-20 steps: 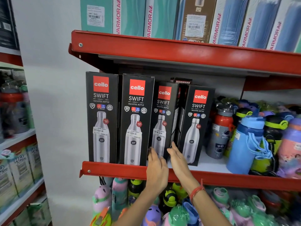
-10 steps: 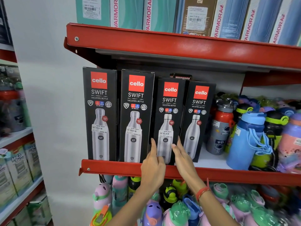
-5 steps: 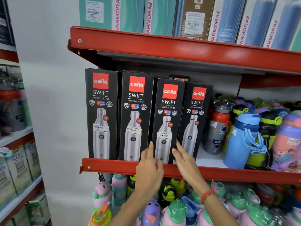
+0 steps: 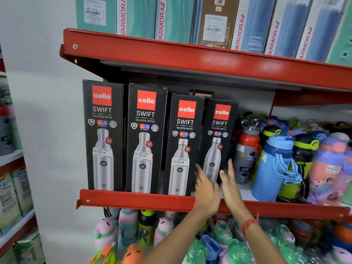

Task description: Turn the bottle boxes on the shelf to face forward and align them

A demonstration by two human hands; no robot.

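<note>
Four black Cello bottle boxes (image 4: 162,140) stand in a row at the left of the middle red shelf (image 4: 133,201), printed fronts facing outward. At lower centre of the frame, the left hand (image 4: 206,189) and right hand (image 4: 229,182) reach to the foot of the fourth box (image 4: 217,138), fingers spread wide, gripping nothing. Loose coloured bottles (image 4: 274,164) crowd the shelf's right side

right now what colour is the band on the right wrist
Red-orange; the wrist band shows clearly in the head view, below the right hand.
</note>
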